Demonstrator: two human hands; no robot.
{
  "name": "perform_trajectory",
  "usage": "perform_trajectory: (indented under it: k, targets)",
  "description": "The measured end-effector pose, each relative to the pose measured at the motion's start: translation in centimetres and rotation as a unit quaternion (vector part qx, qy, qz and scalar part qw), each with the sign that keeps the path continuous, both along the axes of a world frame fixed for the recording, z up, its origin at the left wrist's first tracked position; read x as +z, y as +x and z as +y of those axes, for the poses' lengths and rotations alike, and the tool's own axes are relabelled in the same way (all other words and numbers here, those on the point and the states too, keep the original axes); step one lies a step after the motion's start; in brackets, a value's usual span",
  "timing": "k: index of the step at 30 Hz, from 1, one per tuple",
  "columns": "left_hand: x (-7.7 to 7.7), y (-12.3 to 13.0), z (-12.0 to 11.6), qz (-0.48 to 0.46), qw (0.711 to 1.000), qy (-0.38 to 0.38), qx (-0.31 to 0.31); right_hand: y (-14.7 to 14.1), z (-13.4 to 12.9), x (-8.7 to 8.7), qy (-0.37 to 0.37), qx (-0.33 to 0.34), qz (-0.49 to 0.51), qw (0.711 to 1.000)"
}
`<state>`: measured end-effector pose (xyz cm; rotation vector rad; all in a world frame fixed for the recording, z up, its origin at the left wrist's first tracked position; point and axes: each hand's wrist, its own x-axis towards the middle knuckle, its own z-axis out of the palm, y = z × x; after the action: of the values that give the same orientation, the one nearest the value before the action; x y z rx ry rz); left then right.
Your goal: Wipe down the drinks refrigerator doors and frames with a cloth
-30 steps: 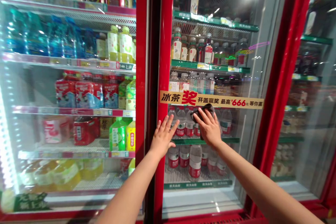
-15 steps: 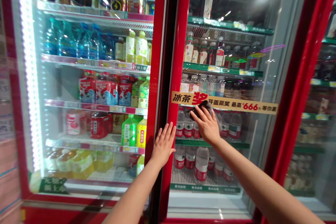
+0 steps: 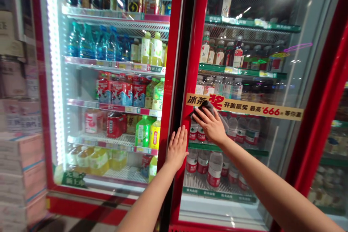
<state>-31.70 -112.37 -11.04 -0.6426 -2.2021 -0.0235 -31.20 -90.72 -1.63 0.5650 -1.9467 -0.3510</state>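
My right hand (image 3: pixel 211 126) presses a dark grey cloth (image 3: pixel 203 108) against the glass door (image 3: pixel 255 90) of a red-framed drinks fridge. The cloth overlaps the lower left part of a tan sticker strip (image 3: pixel 244 107) with black and red lettering. Lying flat with fingers stretched, my left hand (image 3: pixel 176 148) rests on the red door frame (image 3: pixel 191 79), beside the dark gap between the two doors. Behind the glass near my right hand stand water bottles with red labels (image 3: pixel 214 170).
The left fridge section (image 3: pixel 114 105) is lit by a bright vertical light strip and holds bottles and packs on several shelves. Stacked boxes (image 3: pixel 27 166) stand at the far left. Another red-framed door (image 3: pixel 320 130) is on the right.
My right hand and the cloth have slid left along the glass towards the door frame. My left hand stays on the frame. The view has shifted, so the fridge appears further right.
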Motion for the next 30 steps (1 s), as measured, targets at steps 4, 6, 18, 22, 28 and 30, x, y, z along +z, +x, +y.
perform_trajectory:
  k: [4,6,18,22,28,30]
  targets:
    - [-0.3,0.5,-0.4,0.01,1.0,0.014,0.019,0.1,-1.0,-1.9,0.032,0.028,-0.015,0.999]
    - [-0.1,0.8,-0.6,0.008,1.0,0.007,0.026,0.3,-0.7,-2.7,0.075,0.056,-0.026,0.995]
    - [-1.3,1.0,-0.2,0.006,0.997,0.056,0.048,-1.6,-4.0,-0.3,0.059,0.088,-0.021,0.994]
    - [-2.8,1.5,-1.1,0.002,0.994,0.071,0.079,-1.3,-3.7,-6.9,0.111,0.144,-0.047,0.982]
    - [-3.2,2.5,-2.0,-0.013,0.995,0.061,0.082,-0.7,-2.6,-3.8,0.125,0.153,-0.055,0.979]
    - [-2.9,2.7,-1.6,-0.017,0.995,0.064,0.079,-0.6,-2.6,-1.5,0.04,0.097,-0.042,0.994]
